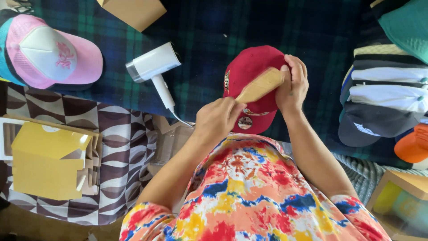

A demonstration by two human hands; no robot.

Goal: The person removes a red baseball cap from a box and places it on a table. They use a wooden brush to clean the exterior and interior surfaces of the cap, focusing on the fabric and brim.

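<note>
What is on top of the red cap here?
A wooden brush lies across the red cap, gripped by the left hand; the right hand steadies the cap. The bristles face down, hidden.

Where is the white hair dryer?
In the head view, the white hair dryer lies on the dark plaid blanket, left of the red cap the hands are brushing and right of the pink cap.

View: a single head-worn camera, no second view to share with.
Facing: steeply down over the person's own chest and forearms.
Nearness: close in, red cap (255, 80) mid-frame at the hands.
Reach: plaid blanket (214, 31) fills the top edge.
</note>
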